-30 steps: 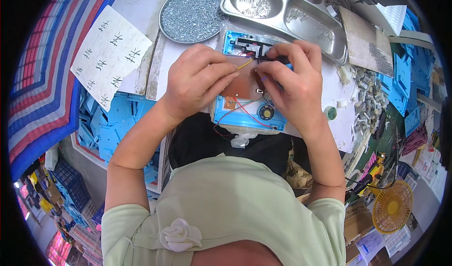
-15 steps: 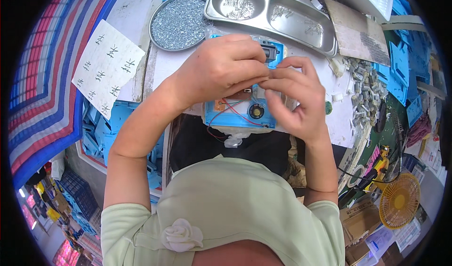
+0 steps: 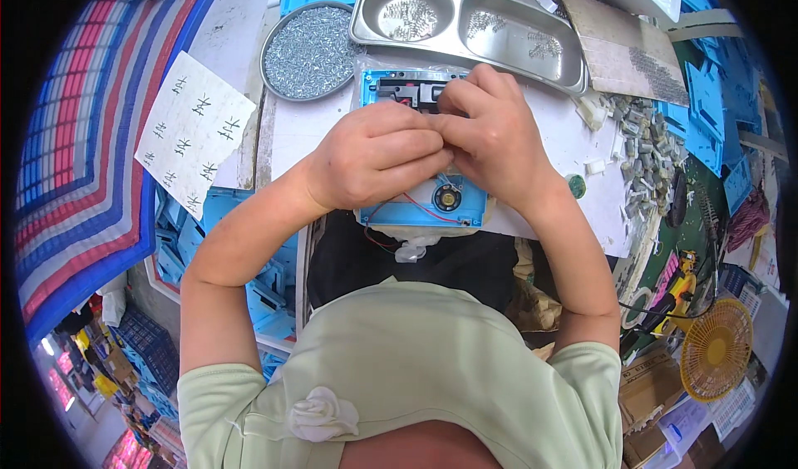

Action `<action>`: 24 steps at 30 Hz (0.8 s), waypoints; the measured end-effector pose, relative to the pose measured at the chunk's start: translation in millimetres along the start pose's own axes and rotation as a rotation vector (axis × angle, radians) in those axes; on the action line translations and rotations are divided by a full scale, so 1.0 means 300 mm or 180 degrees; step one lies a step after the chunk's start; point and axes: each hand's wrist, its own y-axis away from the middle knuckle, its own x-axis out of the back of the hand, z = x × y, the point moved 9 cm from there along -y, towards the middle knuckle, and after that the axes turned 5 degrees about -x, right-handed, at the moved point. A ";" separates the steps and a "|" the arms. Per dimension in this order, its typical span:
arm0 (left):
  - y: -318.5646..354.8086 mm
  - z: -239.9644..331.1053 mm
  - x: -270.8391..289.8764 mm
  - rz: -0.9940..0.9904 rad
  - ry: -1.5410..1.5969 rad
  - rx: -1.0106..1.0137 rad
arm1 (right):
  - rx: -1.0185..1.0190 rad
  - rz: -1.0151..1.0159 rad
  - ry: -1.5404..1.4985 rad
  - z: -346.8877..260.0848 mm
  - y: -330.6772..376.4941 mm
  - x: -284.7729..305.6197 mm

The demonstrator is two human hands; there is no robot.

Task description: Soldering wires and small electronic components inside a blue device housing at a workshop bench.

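A blue plastic casing (image 3: 382, 214) lies on the white table in front of me. A round speaker (image 3: 448, 196), red wires (image 3: 422, 208) and a black mechanism (image 3: 405, 88) sit in it. Over the casing's middle, my left hand (image 3: 381, 155) is closed, fingertips pinched together. My right hand (image 3: 492, 128) is closed too, its fingertips meeting those of the left. Whatever lies between the fingers is hidden, as is the casing's middle part beneath the hands.
Beyond the left hand stands a round metal dish (image 3: 309, 52) full of small screws. A steel compartment tray (image 3: 465, 54) with small metal parts is at the back. Several small metal pieces (image 3: 640, 153) are heaped at right. A marked paper sheet (image 3: 195, 132) lies left.
My right hand has turned and drawn its fingers inward against the left fingertips. The left hand has shifted slightly left and down, uncovering the black mechanism at the casing's far end.
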 end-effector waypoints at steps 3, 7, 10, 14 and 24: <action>0.012 -0.027 0.027 0.0172 0.0074 0.0493 | -0.0079 0.0112 0.0010 0.012 0.004 0.011; 0.076 -0.078 -0.011 0.0149 0.0299 0.1415 | -0.0288 0.0324 0.0125 0.024 0.037 0.031; 0.064 -0.079 -0.029 -0.0197 0.0285 0.1410 | -0.0578 0.0424 0.0054 0.051 0.049 0.039; 0.066 -0.079 -0.052 -0.0489 0.0170 0.1369 | -0.0669 0.0419 0.0013 0.054 0.051 0.032; 0.096 -0.094 -0.025 -0.0196 0.0006 0.1464 | -0.0901 0.0193 -0.0232 0.074 0.046 0.028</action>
